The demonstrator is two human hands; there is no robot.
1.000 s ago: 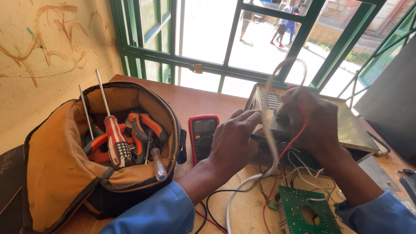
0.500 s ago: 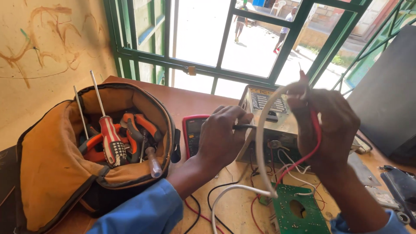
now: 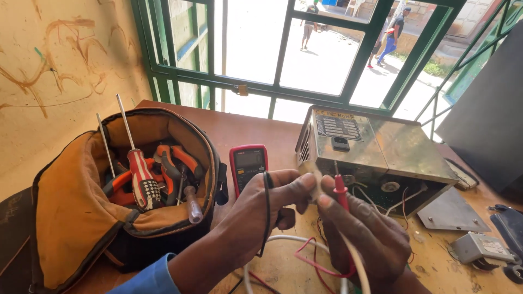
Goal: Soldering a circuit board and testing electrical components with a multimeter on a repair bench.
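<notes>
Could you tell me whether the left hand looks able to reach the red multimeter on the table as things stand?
Probably yes: the left hand is just in front of the red multimeter with nothing between them, but its fingers pinch a black probe lead, which would need freeing first.

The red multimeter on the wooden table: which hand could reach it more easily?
Probably the left hand: it hovers right beside the red multimeter, pinching only a thin black lead. The right hand holds the red probe, farther off.

Light: bright daylight comes in through the green metal-framed window (image 3: pixel 305 60).
Glare: the ground outside looks washed-out white.
Shadows: the open tan fabric tool bag (image 3: pixel 76 218) is dark inside.
Sharpness: mostly clear.
Edges: window bars lean outward.
</notes>
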